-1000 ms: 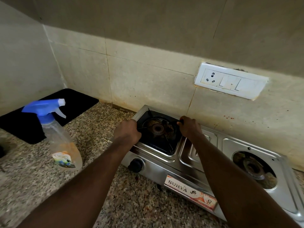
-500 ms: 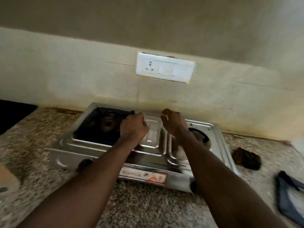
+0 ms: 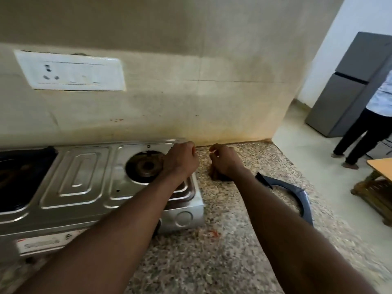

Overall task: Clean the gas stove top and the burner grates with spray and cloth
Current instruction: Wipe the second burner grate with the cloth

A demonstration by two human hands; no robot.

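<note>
The steel two-burner gas stove (image 3: 84, 183) sits on the speckled counter. Its right burner (image 3: 146, 166) is bare, with no grate over it. The left burner well (image 3: 19, 177) is dark and cut off by the frame edge. My left hand (image 3: 180, 160) hovers over the stove's back right corner with fingers curled. My right hand (image 3: 224, 164) is just right of the stove, fingers curled, above a brown cloth (image 3: 214, 176) lying on the counter. Whether either hand pinches anything is hidden by the knuckles. The spray bottle is out of view.
A dark grey curved object (image 3: 297, 194) lies on the counter (image 3: 222, 251) right of my right arm. A white switch plate (image 3: 70, 71) is on the wall. Beyond the counter's end stand a person (image 3: 369, 124), a grey fridge (image 3: 347, 85) and a wooden table (image 3: 379, 183).
My head and both hands have swung right, from the left burner's grate past the stove's middle to its right end. The spray bottle has left the view.
</note>
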